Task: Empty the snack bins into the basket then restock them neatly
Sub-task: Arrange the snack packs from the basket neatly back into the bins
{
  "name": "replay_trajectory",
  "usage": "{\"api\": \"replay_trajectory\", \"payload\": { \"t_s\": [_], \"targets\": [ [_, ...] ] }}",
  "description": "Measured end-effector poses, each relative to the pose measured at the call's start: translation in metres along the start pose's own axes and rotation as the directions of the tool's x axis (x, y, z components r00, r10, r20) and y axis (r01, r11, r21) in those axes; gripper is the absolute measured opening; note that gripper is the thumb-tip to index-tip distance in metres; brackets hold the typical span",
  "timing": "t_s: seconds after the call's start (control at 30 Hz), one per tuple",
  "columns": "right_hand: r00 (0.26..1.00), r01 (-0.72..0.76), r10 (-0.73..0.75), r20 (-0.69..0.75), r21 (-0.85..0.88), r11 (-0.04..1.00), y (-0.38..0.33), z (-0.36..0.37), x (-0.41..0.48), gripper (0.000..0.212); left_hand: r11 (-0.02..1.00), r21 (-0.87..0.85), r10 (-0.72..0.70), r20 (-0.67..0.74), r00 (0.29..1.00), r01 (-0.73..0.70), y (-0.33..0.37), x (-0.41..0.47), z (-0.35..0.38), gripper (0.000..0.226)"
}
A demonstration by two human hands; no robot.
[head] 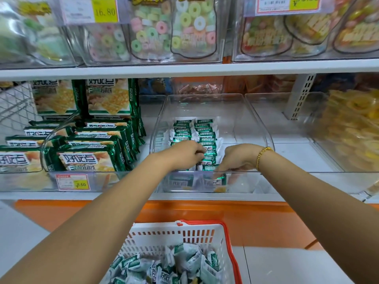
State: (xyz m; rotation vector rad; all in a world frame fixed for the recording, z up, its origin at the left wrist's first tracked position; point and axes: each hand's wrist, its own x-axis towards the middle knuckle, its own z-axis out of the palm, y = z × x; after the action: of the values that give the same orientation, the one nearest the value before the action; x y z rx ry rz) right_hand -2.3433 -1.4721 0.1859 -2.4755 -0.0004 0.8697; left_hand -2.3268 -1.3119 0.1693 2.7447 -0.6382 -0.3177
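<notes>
Restocking the clear bin point(249, 119): left hand point(187, 154) and right hand point(238, 159) pinch green packets point(202, 129) into rows (basket point(205, 223) refill likely next).

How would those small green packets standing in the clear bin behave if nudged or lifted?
The packets look light and crinkly: those in the basket lie in a loose heap. Standing on edge in two rows in the clear bin, they would probably topple if nudged. The shiny wrappers may be slippery.
</notes>
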Motion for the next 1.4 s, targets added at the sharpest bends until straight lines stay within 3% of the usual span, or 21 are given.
{"api": "replay_trajectory", "payload": {
  "t_s": [0.13,0.2,0.3,0.37,0.4,0.47,0.5,0.53,0.67,0.77,0.87,1.0,1.13,1.27,1.4],
  "targets": [
    [1.000,0.024,-0.025,0.002,0.177,0.984,-0.011,0.014,0.000,0.025,0.999,-0.015,-0.047,0.031,0.998,0.048,0.004,-0.024,0.001,0.048],
    [0.997,0.079,-0.078,-0.010,0.192,0.978,-0.012,0.013,-0.007,0.027,0.999,-0.032,-0.039,-0.025,0.999,0.038,0.010,-0.042,-0.004,0.049],
    [0.982,0.071,-0.095,-0.166,-0.145,0.987,-0.007,0.011,-0.018,0.056,0.992,-0.100,0.041,-0.345,0.938,-0.080,0.015,-0.077,-0.003,0.037],
    [0.885,0.099,-0.258,-0.387,-0.386,0.917,-0.008,0.018,-0.029,0.049,0.960,-0.215,0.029,-0.560,0.828,-0.179,0.017,-0.110,0.010,0.028],
    [0.786,0.177,-0.389,-0.480,-0.428,0.886,-0.010,0.025,-0.037,0.037,0.936,-0.280,-0.008,-0.618,0.786,-0.211,0.018,-0.124,0.019,0.026],
    [0.585,0.386,-0.577,-0.570,-0.430,0.816,-0.015,0.045,-0.054,0.011,0.896,-0.398,-0.108,-0.624,0.774,-0.195,0.010,-0.144,0.045,0.030],
    [0.558,0.456,-0.634,-0.535,-0.440,0.773,-0.015,0.058,-0.057,0.007,0.885,-0.439,-0.151,-0.585,0.796,-0.155,0.004,-0.148,0.061,0.032],
    [0.583,0.502,-0.673,-0.456,-0.449,0.739,-0.014,0.072,-0.058,0.009,0.876,-0.473,-0.197,-0.521,0.830,-0.089,-0.003,-0.151,0.079,0.034],
    [0.793,0.540,-0.609,-0.039,-0.420,0.730,0.008,0.143,-0.041,0.011,0.840,-0.485,-0.304,-0.048,0.951,0.244,-0.027,-0.171,0.165,0.025],
    [0.876,0.476,-0.440,0.197,-0.497,0.726,0.038,0.205,-0.019,0.024,0.846,-0.368,-0.273,0.325,0.906,0.386,-0.044,-0.199,0.224,0.017],
    [0.879,0.466,-0.285,0.382,-0.561,0.684,0.070,0.258,0.000,0.042,0.810,-0.326,-0.268,0.533,0.803,0.487,-0.060,-0.230,0.257,0.025],
    [0.858,0.443,-0.116,0.500,-0.608,0.659,0.097,0.298,0.010,0.060,0.768,-0.315,-0.286,0.611,0.738,0.558,-0.071,-0.250,0.278,0.039],
    [0.851,0.439,-0.090,0.518,-0.607,0.662,0.103,0.311,0.009,0.058,0.767,-0.318,-0.270,0.628,0.730,0.558,-0.066,-0.248,0.280,0.041],
    [0.867,0.444,-0.069,0.493,-0.704,0.554,0.100,0.304,0.009,0.038,0.784,-0.283,-0.282,0.630,0.724,0.552,-0.063,-0.247,0.286,0.052],
    [0.891,0.405,-0.093,0.445,-0.685,0.605,0.100,0.299,0.011,0.035,0.757,-0.314,-0.300,0.612,0.732,0.573,-0.062,-0.244,0.281,0.050]
  ]
}}
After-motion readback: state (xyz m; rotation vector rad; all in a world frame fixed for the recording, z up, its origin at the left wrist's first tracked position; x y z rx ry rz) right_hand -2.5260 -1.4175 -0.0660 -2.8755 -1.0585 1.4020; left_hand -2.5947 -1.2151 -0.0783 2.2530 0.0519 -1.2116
